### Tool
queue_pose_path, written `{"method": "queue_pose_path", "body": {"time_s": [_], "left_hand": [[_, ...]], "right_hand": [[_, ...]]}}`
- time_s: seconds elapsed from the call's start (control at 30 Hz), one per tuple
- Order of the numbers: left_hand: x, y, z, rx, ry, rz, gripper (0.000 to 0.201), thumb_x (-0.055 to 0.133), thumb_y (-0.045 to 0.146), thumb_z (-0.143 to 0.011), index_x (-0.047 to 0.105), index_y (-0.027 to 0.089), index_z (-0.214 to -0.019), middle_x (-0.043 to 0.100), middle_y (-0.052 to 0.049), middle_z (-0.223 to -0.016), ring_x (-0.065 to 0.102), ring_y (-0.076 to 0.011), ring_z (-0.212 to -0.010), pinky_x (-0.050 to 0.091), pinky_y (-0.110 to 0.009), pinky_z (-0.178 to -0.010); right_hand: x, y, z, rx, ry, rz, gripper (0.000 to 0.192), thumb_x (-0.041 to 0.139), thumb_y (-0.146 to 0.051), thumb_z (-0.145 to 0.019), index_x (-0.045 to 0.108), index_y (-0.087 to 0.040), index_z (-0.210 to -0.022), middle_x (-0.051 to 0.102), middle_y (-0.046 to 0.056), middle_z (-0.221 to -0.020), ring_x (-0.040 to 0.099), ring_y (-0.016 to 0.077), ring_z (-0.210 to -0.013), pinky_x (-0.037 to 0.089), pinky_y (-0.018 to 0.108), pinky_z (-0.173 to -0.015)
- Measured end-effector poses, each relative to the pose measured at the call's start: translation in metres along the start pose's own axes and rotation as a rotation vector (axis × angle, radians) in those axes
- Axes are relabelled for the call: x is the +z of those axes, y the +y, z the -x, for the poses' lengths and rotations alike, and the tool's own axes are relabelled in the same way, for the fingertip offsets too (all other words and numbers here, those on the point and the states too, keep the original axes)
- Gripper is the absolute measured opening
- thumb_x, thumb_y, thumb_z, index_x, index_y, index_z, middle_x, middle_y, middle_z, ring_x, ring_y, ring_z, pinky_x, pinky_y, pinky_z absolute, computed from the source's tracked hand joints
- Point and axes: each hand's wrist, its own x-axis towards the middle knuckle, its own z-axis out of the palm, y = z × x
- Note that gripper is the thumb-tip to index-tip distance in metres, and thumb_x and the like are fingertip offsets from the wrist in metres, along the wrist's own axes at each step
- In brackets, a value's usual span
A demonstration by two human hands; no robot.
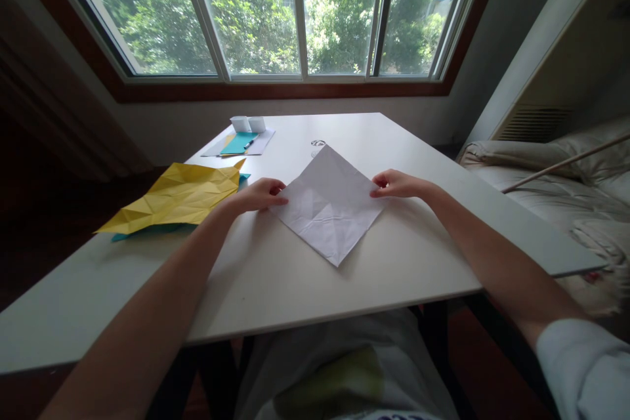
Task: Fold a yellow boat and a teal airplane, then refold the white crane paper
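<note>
A sheet of white paper (pixel 331 203) with fold creases lies on the white table in front of me, turned so that one corner points towards me and another away. My left hand (pixel 263 195) pinches its left corner between thumb and fingers. At the right corner, my right hand (pixel 396 184) grips the paper in the same way. The near part of the sheet shows several crease lines and looks slightly raised.
Left of my left hand lies a creased yellow sheet (pixel 182 193) over a teal sheet (pixel 147 231). Further back are a teal paper square (pixel 239 143), a pen (pixel 251 142) and small white folded pieces (pixel 249 124). The table (pixel 305 302) ends close to my lap.
</note>
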Motion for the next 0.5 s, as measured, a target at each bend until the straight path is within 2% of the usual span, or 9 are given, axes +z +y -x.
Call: {"method": "queue_pose_path", "body": {"time_s": [0.13, 0.3, 0.5], "left_hand": [[0.0006, 0.0022, -0.0003, -0.002, -0.035, 0.002, 0.051, 0.071, 0.046, -0.055, 0.063, 0.015, -0.095, 0.053, 0.002, -0.064, 0.046, -0.012, -0.057, 0.033, -0.022, -0.049], [-0.0013, 0.0058, 0.0024, 0.04, -0.013, 0.026, 0.035, 0.067, 0.047, -0.059, 0.06, 0.014, -0.066, 0.049, 0.003, -0.059, 0.041, -0.0096, -0.055, 0.028, -0.021, -0.049], [-0.002, 0.0078, 0.0053, 0.08, 0.025, -0.019, 0.03, 0.063, 0.04, -0.062, 0.048, 0.016, -0.055, 0.039, 0.005, -0.053, 0.036, -0.0082, -0.051, 0.027, -0.021, -0.048]], "right_hand": [[0.0006, -0.0005, 0.0003, -0.014, -0.019, -0.007, 0.031, 0.06, -0.046, -0.067, 0.056, -0.016, -0.062, 0.044, -0.004, -0.056, 0.036, 0.0085, -0.053, 0.026, 0.024, -0.051], [-0.0013, -0.0013, 0.0015, -0.024, 0.004, -0.075, 0.031, 0.06, -0.045, -0.067, 0.061, -0.015, -0.074, 0.054, -0.001, -0.065, 0.044, 0.0107, -0.059, 0.031, 0.024, -0.054], [-0.0023, 0.0008, 0.0009, -0.005, 0.036, -0.029, 0.03, 0.06, -0.042, -0.067, 0.063, -0.014, -0.077, 0.056, 0.001, -0.069, 0.047, 0.0119, -0.062, 0.034, 0.023, -0.056]]}}
